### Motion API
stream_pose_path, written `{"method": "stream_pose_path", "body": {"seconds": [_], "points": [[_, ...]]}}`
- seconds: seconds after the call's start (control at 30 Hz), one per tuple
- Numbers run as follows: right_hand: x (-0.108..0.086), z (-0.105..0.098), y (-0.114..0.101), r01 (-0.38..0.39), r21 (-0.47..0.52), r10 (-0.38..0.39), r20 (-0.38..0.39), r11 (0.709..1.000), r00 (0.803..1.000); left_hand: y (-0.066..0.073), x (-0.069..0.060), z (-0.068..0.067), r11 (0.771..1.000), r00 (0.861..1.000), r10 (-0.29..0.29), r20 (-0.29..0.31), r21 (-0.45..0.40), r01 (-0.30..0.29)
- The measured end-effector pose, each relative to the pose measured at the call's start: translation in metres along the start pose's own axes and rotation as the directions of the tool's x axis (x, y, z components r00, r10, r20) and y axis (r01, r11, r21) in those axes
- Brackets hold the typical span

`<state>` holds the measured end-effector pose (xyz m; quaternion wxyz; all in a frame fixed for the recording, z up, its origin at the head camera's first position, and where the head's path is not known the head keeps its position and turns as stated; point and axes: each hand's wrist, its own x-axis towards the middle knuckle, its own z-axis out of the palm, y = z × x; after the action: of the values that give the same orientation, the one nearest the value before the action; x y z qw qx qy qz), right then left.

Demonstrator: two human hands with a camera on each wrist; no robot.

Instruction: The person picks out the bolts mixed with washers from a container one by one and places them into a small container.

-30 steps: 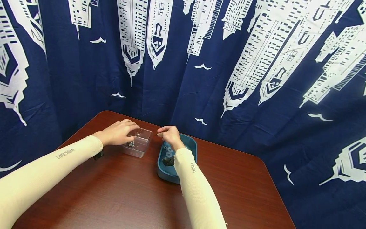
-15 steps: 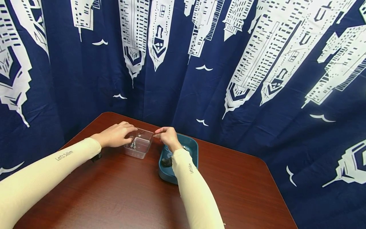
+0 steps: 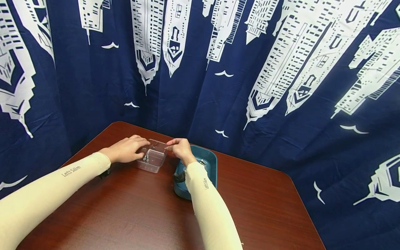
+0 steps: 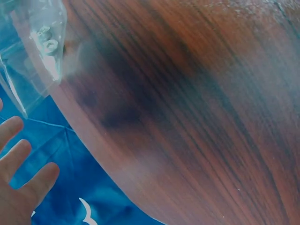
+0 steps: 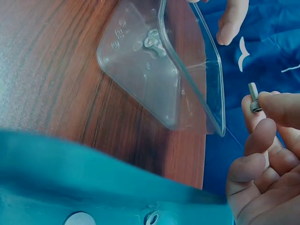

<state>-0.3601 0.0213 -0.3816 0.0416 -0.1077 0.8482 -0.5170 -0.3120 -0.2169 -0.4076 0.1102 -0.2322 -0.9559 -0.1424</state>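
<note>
My right hand pinches a small metal screw between thumb and finger, beside the right rim of a clear plastic box. In the right wrist view, the screw's threaded end points up and its ridged head sits at the fingertips. At the box's left side is my left hand, its fingers spread and loosely extended over the rim; whether they touch it I cannot tell. Several small metal screws lie inside the box.
A blue tray stands right of the box, partly under my right forearm. It holds some small metal pieces and a pale disc. The brown table ends behind them at a dark blue printed curtain.
My right hand has moved left with the screw, from above the tray's edge to the box's right rim. The left hand stays by the box, having shifted only slightly.
</note>
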Motion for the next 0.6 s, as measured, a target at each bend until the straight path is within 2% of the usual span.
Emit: {"method": "stream_pose_path", "body": {"seconds": [0.27, 0.6], "points": [[-0.0008, 0.0015, -0.0018, -0.005, 0.004, 0.005, -0.006, 1.0, 1.0, 0.0, -0.0022, 0.0052, 1.0, 1.0, 0.01, 0.01, 0.011, -0.01], [0.0036, 0.008, -0.0023, -0.016, -0.001, 0.016, 0.004, 1.0, 1.0, 0.0022, -0.0052, 0.0051, 1.0, 1.0, 0.004, 0.005, 0.004, -0.004]]}}
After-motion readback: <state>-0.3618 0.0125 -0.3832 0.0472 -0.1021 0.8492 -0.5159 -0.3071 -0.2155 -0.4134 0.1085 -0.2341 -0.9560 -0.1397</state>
